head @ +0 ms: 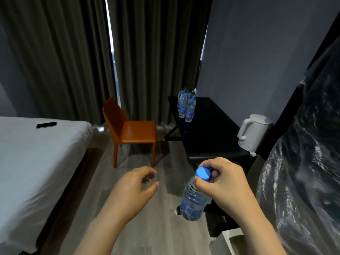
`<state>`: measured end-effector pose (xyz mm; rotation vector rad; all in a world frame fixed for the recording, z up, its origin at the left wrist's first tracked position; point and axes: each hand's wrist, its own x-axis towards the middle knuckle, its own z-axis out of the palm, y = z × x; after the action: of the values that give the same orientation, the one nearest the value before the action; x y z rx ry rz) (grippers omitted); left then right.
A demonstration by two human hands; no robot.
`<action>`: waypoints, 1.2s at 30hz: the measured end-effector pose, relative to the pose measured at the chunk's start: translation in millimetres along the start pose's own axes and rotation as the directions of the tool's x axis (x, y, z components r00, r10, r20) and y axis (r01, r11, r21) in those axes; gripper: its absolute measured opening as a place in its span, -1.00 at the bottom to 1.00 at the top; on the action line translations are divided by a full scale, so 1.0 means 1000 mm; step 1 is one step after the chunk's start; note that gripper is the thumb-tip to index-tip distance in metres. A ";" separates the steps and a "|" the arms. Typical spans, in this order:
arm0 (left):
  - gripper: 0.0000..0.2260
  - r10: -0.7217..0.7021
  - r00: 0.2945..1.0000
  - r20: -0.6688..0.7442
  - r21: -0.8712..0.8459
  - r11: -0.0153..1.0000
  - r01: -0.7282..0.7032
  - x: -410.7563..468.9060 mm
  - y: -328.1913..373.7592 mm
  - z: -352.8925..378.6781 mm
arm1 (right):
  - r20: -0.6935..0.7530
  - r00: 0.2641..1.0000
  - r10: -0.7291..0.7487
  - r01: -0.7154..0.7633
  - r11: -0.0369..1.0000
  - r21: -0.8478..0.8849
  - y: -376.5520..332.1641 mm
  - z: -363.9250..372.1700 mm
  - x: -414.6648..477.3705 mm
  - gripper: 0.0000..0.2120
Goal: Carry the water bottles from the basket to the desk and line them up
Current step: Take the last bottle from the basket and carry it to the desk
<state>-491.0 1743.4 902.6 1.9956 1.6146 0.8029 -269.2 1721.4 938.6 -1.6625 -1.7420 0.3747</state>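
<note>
The right hand point(222, 179) gripped a water bottle point(193, 201) by its neck, fingers and thumb curled tight just under the blue cap point(203, 173), so that the bottle hung tilted over the wooden floor, in front of the near end of the black desk point(207, 129). The left hand point(136, 186) was held out beside it, apart from the bottle, its fingers loosely curled and holding nothing. A close cluster of bottles point(185, 105) stood upright at the desk's far left edge; their number could not be told. A white kettle point(253, 133) stood on the desk's right side. An orange chair point(132, 131) stood left of the desk, and a dark phone point(46, 124) lay on the bed point(36, 153)
</note>
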 end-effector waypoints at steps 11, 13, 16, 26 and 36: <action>-0.79 0.078 0.992 0.104 -0.025 0.997 -0.076 0.169 -0.077 -0.037 | 0.043 0.991 0.129 -0.130 0.992 0.005 -0.023 0.083 0.150 -0.83; -0.79 0.077 0.989 0.123 -0.031 0.997 -0.074 0.197 -0.089 -0.036 | 0.052 0.989 0.141 -0.142 0.990 0.004 -0.021 0.094 0.176 -0.83; -0.78 0.085 0.986 0.141 -0.043 0.996 -0.080 0.241 -0.103 -0.030 | 0.060 0.985 0.161 -0.162 0.987 0.021 -0.010 0.112 0.214 -0.83; -0.77 0.106 0.980 0.171 -0.064 0.993 -0.096 0.415 -0.115 -0.012 | 0.031 0.981 0.191 -0.193 0.979 0.069 0.041 0.135 0.374 -0.82; -0.76 0.076 0.960 0.270 -0.117 0.992 -0.046 0.554 -0.150 0.016 | 0.023 0.966 0.259 -0.260 0.964 0.051 0.080 0.165 0.504 -0.86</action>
<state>-506.8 2317.4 879.3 1.9866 1.3287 0.5913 -286.2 2256.5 909.2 -1.8582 -1.5132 0.5511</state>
